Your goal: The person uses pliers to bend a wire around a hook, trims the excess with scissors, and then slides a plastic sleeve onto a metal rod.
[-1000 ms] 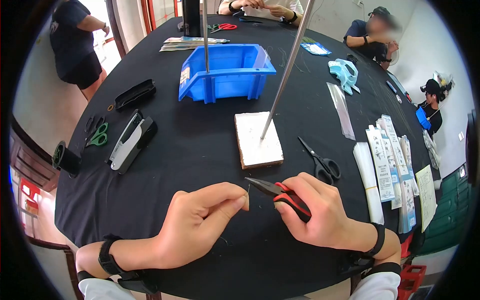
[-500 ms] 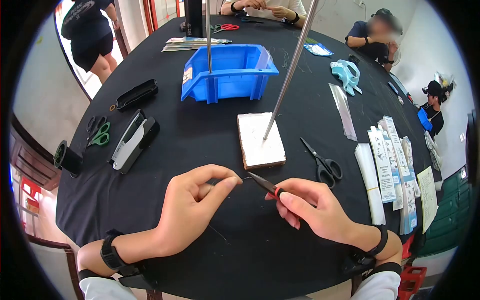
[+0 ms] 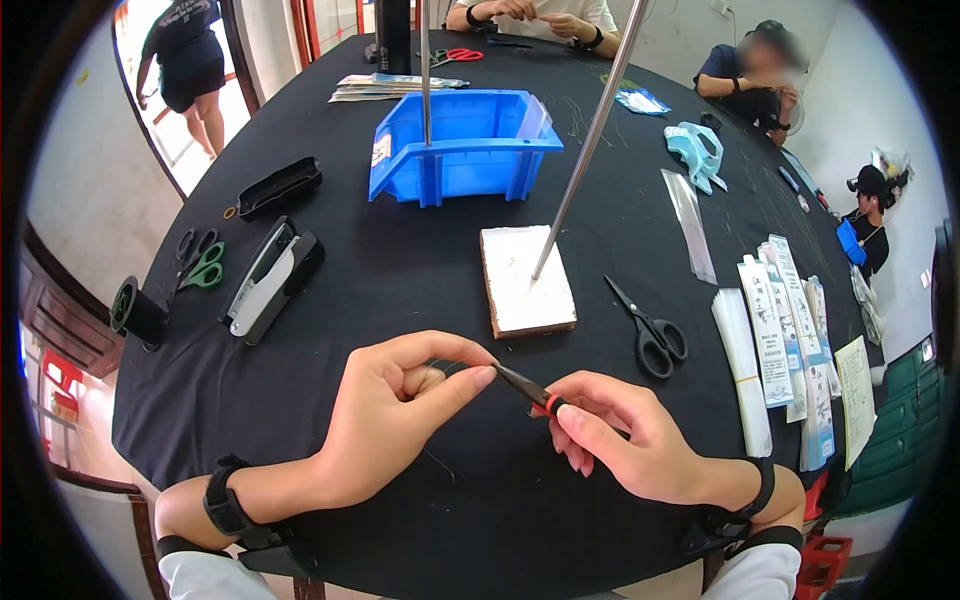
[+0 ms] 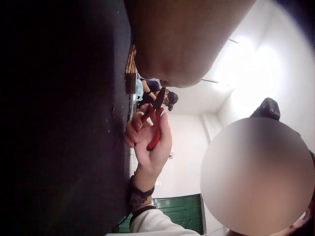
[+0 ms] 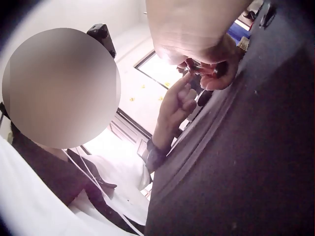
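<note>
Near the front of the table, my left hand [image 3: 375,425] pinches a thin line between thumb and index finger; the line's end is mostly hidden by the fingertips. My right hand [image 3: 635,435] grips red-handled needle-nose pliers [image 3: 520,383], their dark tips right at the left fingertips. The left wrist view shows the pliers [image 4: 158,125] from the side, with fingers wrapped about the red handles. In the right wrist view the left hand [image 5: 176,105] reaches to the pliers, which are largely covered by the right hand. A loose strand [image 3: 440,464] lies on the cloth below.
Ahead stands a white-topped block [image 3: 525,300] with a metal rod [image 3: 590,140], before a blue bin [image 3: 465,165]. Black scissors [image 3: 652,335] and printed packets [image 3: 768,330] lie right; a stapler [image 3: 272,285], green-handled scissors [image 3: 205,268] and a spool [image 3: 135,312] sit left. Other people sit around the table.
The pliers have turned in my right hand and their tips have come left to meet the left fingertips. Both hands have shifted slightly forward. A person at the far left has walked toward the doorway.
</note>
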`<state>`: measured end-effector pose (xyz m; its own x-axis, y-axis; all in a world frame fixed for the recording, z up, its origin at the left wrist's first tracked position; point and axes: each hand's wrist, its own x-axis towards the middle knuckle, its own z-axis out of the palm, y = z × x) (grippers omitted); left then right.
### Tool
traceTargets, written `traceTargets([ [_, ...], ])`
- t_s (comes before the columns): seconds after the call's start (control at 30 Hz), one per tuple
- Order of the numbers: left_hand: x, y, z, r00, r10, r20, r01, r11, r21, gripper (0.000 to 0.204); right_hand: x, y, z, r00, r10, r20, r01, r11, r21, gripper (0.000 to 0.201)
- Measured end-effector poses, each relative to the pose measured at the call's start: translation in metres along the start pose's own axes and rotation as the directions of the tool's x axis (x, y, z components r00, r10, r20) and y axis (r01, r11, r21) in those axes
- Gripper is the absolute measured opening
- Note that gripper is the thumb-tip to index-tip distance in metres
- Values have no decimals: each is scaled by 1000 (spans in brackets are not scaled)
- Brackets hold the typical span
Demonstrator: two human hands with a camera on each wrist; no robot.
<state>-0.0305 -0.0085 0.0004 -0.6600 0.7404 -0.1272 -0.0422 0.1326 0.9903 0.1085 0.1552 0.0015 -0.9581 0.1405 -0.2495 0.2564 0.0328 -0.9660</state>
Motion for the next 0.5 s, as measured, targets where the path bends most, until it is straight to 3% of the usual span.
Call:
traceTargets([
  [0.13,0,-2,0,1000,-8,-12,9,1000,26,15,0,3,2,994,-87,-65,76,986,-148,22],
  [0.43,1,-1,-1,1000,-10,30,8,999,51,13,1,5,2,985,-134,-105,114,977,-178,23],
  [0.5,1,0,-1,1000,-2,31,0,998,67,13,2,7,4,965,-218,-147,182,957,-225,23],
])
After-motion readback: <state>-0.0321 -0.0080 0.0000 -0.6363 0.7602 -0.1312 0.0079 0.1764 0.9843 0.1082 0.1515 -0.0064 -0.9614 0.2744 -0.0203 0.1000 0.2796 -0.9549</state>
